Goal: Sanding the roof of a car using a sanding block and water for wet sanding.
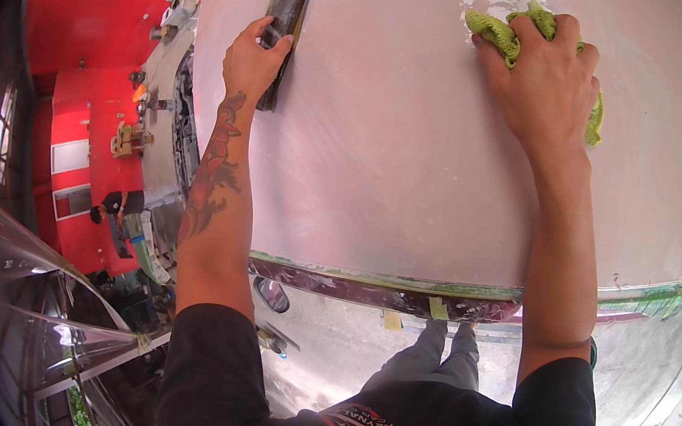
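Note:
A broad pinkish-grey car panel spreads out in front of me, with whitish wet streaks near its far edge. My left hand grips a long dark sanding block on the panel's left side, thumb and fingers closed on its sides. Thin yellowish edges show along the block; its underside is hidden. Toward the far right, my right hand is closed over a bunched lime-green cloth against the panel. Part of the cloth sticks out past the hand on both sides.
Green masking tape runs along the panel's near edge, above a dark maroon strip. Another person is at the left, by a red wall. Clear plastic sheeting hangs at the lower left.

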A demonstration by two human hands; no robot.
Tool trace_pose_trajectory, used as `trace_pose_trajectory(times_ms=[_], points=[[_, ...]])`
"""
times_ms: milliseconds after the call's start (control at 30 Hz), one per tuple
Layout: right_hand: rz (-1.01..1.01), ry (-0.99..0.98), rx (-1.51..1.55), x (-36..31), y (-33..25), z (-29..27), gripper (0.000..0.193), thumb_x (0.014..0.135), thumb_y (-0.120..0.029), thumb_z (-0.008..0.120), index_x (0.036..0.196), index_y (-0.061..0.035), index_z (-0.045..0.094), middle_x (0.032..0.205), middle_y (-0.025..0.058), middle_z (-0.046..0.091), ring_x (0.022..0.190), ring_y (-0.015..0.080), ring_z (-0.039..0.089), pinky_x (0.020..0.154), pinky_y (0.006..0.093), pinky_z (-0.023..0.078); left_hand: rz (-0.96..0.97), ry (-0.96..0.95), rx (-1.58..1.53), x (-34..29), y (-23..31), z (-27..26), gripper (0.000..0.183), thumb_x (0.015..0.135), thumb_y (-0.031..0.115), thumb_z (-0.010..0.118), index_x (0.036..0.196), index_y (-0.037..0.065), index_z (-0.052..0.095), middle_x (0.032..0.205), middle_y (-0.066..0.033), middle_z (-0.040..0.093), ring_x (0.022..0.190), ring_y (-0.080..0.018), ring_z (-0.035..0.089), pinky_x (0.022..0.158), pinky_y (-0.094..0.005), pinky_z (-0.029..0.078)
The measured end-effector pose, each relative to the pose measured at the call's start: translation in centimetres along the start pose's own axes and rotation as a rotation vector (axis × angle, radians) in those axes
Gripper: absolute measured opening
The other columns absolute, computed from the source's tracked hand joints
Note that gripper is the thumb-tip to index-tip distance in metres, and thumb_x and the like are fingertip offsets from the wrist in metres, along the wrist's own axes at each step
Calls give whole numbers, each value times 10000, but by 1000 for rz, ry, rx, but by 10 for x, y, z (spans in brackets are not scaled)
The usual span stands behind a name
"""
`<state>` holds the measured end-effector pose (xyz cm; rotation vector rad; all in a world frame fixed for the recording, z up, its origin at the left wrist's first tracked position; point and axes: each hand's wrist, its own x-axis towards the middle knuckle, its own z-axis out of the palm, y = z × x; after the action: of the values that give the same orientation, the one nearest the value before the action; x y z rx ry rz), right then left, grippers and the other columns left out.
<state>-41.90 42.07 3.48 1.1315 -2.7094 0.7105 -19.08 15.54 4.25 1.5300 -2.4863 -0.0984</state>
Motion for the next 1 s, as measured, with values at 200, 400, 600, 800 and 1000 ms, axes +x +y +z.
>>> trace_pose_trajectory(times_ms=[200, 400, 600, 800, 1000], points=[[2, -5, -2, 0, 1, 1, 361, 849, -428, 687, 1093, -162, 694, 1206, 132, 536, 1004, 412, 542, 758, 535, 513, 18, 42, -12, 2, 17, 0, 616, 745, 456, 762, 1181, 37, 641, 1046, -164, 696, 946, -311, 675, 867, -404, 514], [-5, -3, 17, 1, 2, 0, 363, 849, -427, 689, 1094, -160, 694, 1198, 132, 541, 1002, 413, 541, 760, 532, 513, -46, -56, -99, 7, 19, -2, 620, 733, 387, 761, 1194, 2, 612, 1129, -196, 653, 1016, -315, 653, 883, -384, 505], [-4, 5, 24, 1, -2, 3, 375, 852, -439, 683, 1106, -163, 695, 1212, 133, 541, 1011, 417, 541, 773, 537, 510, 202, 83, -251, -64, 32, 14, 567, 809, 218, 689, 1333, 36, 573, 1137, -244, 572, 1087, -359, 544, 939, -406, 461], [12, -26, -19, -1, 6, 3, 401, 854, -451, 678, 1135, -166, 693, 1245, 129, 530, 1038, 411, 531, 804, 534, 502, 515, -74, -258, -246, 91, 7, 595, 773, 142, 725, 1339, 32, 578, 1187, -212, 522, 1066, -364, 523, 911, -411, 470], [18, -36, 14, -1, 1, -3, 404, 858, -455, 676, 1126, -153, 690, 1242, 126, 526, 1031, 406, 523, 820, 527, 495, 348, 122, -198, -107, 40, 15, 535, 839, 182, 703, 1329, 10, 573, 1139, -214, 570, 1033, -348, 554, 903, -419, 468]])
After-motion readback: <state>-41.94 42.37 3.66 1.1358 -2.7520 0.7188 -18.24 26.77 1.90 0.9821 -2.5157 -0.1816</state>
